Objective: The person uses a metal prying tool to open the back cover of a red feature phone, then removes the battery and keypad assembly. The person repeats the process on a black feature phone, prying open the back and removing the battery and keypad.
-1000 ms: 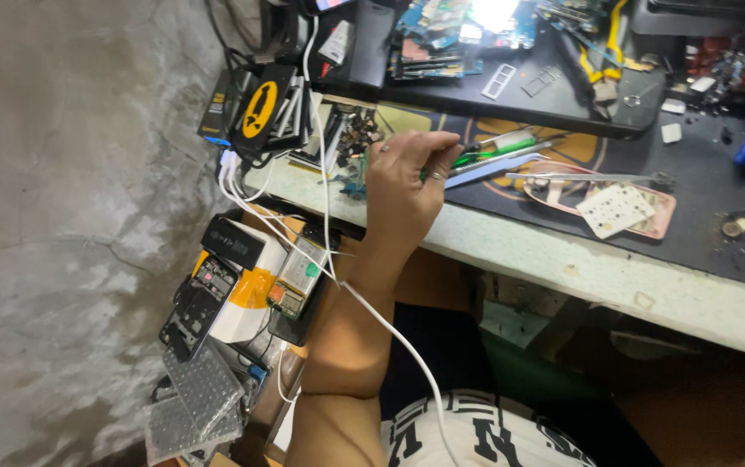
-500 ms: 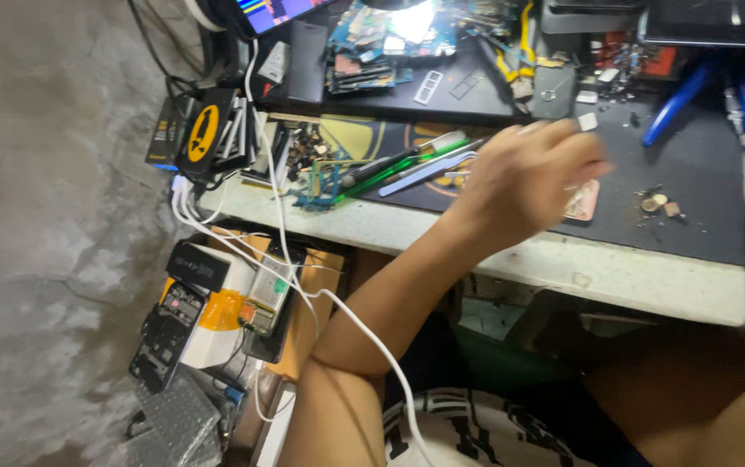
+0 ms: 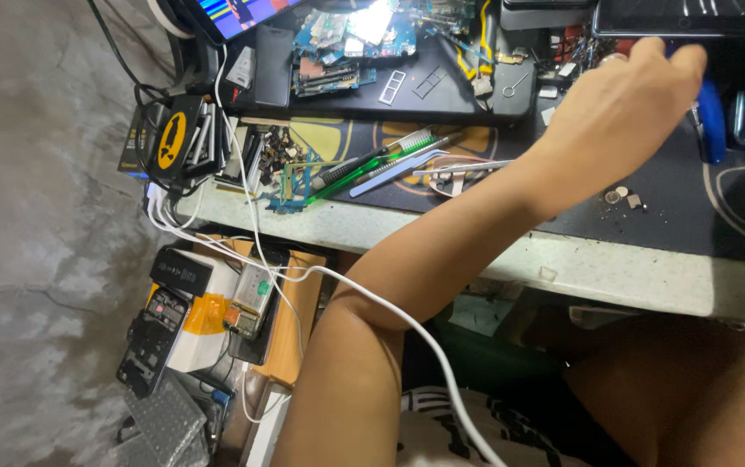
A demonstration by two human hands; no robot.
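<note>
1. The person's left hand (image 3: 619, 108) reaches far right across a cluttered workbench (image 3: 615, 272), fingers together and slightly curled (whether they grip anything cannot be told).
2. Its fingertips sit just beside a blue tool handle (image 3: 710, 121) on the dark mat (image 3: 693, 216).
3. Left of the forearm lie tweezers (image 3: 407, 160) and a green-handled tool (image 3: 359, 173).
4. A white cable (image 3: 372, 298) crosses the elbow.

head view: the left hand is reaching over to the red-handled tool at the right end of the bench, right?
Not quite. In the head view the left hand does reach to the right end of the bench, but the tool beside its fingers has a blue handle, not a red one.
</note>
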